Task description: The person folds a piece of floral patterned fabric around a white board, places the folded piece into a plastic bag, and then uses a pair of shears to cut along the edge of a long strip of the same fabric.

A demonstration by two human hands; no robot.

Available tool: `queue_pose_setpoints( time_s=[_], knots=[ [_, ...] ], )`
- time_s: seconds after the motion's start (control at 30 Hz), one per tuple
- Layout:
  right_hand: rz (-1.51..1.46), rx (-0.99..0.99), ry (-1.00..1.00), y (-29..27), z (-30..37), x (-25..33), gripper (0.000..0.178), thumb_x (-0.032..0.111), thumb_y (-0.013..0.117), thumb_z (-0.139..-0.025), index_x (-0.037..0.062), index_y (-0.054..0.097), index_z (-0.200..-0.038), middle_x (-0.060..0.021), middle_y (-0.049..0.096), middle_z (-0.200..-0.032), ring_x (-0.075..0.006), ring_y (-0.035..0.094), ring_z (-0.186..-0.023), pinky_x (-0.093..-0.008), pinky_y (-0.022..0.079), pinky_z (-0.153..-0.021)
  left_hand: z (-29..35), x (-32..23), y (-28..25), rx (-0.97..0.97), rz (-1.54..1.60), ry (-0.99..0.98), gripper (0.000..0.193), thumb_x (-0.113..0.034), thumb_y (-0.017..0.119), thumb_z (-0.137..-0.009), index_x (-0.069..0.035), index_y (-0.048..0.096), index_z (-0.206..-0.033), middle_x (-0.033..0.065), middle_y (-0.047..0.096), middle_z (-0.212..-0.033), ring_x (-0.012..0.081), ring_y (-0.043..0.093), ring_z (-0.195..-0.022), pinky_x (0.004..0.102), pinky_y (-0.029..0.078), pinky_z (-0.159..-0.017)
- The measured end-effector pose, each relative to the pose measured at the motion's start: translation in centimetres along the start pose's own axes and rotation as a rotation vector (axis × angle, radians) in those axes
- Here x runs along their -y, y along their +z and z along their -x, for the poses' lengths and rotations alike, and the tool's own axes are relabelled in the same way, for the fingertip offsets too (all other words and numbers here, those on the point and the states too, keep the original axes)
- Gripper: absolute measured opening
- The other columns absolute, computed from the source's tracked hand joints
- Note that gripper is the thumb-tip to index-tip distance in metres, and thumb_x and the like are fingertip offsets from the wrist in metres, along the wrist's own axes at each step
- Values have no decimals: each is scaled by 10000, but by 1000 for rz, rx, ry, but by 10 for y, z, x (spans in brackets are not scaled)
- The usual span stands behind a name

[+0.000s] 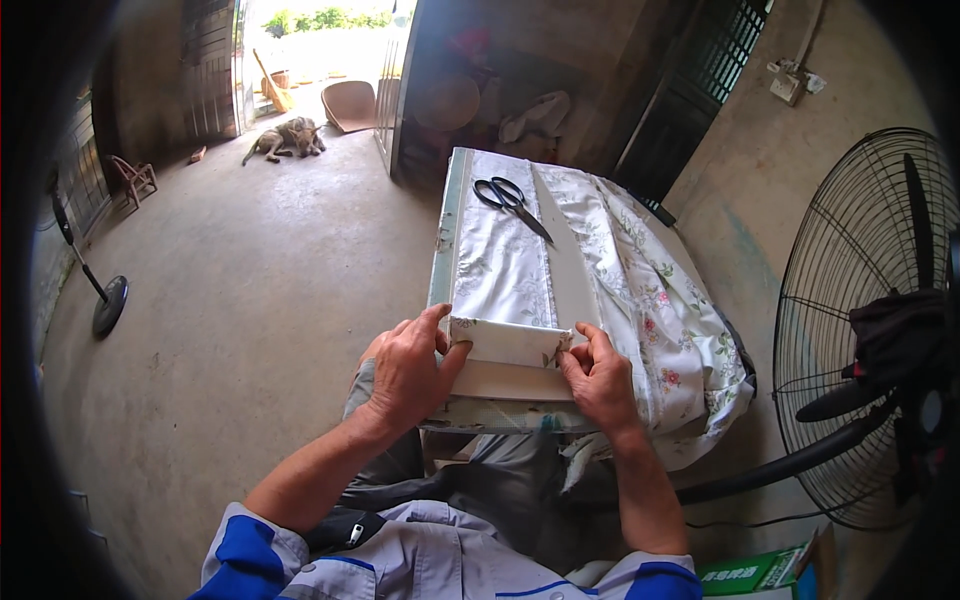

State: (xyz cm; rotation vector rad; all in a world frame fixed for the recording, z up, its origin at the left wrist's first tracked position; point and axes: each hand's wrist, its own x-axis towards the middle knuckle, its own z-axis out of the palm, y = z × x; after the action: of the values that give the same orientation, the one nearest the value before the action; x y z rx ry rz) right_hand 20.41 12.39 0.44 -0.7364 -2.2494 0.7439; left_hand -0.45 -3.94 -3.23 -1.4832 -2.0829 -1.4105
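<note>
A strip of white floral fabric [500, 270] lies lengthwise on a small table [442, 240], its near end folded over into a flat band. My left hand [407, 365] pinches the left corner of that fold between thumb and fingers. At the right corner, my right hand [598, 380] grips the fold the same way. Under the near end shows a pale flat board [515, 382]. Black-handled scissors [513, 208] rest on the far part of the strip, tip toward the right. More flowered cloth [660, 330] is heaped along the right side and hangs over the edge.
A large black fan [870, 330] stands close on my right, with a green box [765, 570] below it. A dog [287, 140] lies on the concrete floor [250, 300] near the open doorway, beside a tan basket-like scoop [349, 106]. At left are a small chair [132, 180] and a round-based stand [111, 306].
</note>
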Motion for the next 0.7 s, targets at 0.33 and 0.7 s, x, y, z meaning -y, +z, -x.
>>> queue_pose_setpoints(
  time_s=[0.33, 0.7],
  knots=[
    [75, 12, 35, 4, -3, 5, 414, 98, 743, -900, -61, 598, -1253, -150, 706, -772, -262, 709, -661, -376, 559, -633, -2, -1, -1, 56, -13, -80, 526, -196, 770, -859, 21, 580, -1299, 78, 633, -733, 245, 639, -692, 393, 530, -686],
    [237, -39, -3, 14, -2, 5, 331, 133, 727, -893, -16, 598, -1158, -181, 698, -801, -389, 702, -758, -485, 548, -707, -6, -4, -7, 144, -117, 1, 158, -234, 677, -927, -99, 716, -999, 112, 682, -870, 315, 672, -878, 447, 542, -789]
  ],
)
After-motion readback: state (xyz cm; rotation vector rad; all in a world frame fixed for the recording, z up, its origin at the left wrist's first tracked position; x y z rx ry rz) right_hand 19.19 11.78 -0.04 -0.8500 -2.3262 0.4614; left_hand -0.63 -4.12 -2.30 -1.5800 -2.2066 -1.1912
